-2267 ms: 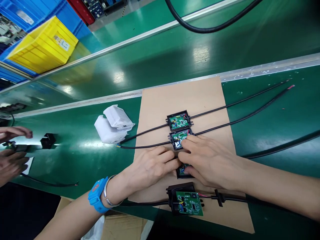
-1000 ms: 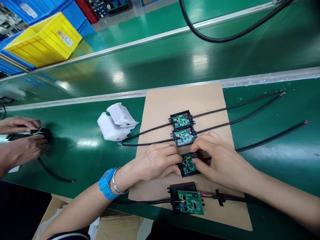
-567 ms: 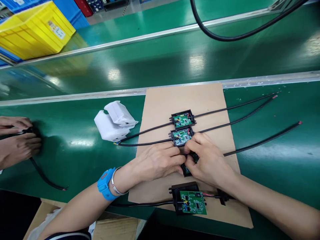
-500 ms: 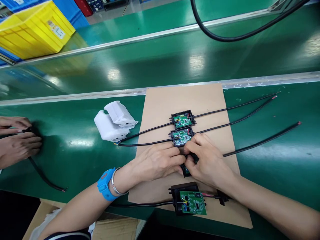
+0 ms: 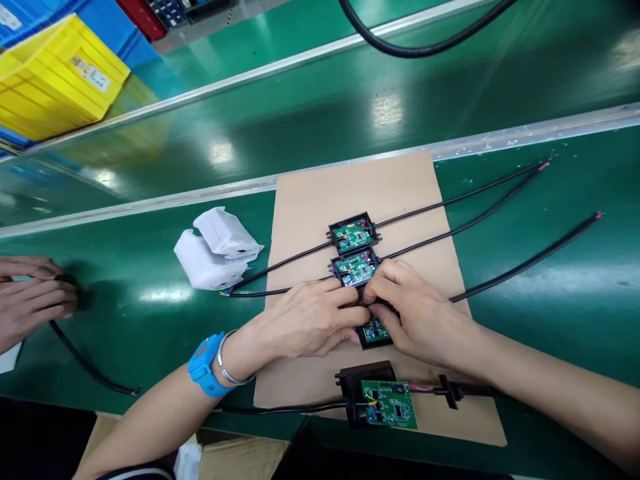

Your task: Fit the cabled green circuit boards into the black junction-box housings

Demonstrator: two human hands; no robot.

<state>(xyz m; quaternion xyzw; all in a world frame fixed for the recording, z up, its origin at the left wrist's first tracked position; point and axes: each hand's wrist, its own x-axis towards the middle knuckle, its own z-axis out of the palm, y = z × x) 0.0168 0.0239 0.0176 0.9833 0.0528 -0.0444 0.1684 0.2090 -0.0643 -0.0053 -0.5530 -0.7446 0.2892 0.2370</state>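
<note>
Both hands meet over a black plastic case with a green circuit board (image 5: 375,331) inside, on a brown cardboard sheet (image 5: 350,177). My left hand (image 5: 313,317) grips the case's left side with bent fingers. On its right, my right hand (image 5: 417,310) pinches at the upper edge; the fingers hide part of the case. Just beyond lie two more open cases, a nearer one (image 5: 356,268) and a farther one (image 5: 353,233), each with a board and black cables. Nearer me, another board (image 5: 393,405) sits tilted partly out of its case (image 5: 367,373), with a cable clamp (image 5: 451,392) at right.
Two white wrapped bundles (image 5: 217,248) lie left of the cardboard. A co-worker's hands (image 5: 35,297) hold a dark part with a cable (image 5: 93,370). A yellow bin (image 5: 60,77) stands at the far left, and a thick black cable (image 5: 425,50) hangs at the top.
The view has shifted slightly. My fingers have moved a little on the case, showing more of its board. The right forearm uncovers more of the cable clamp.
</note>
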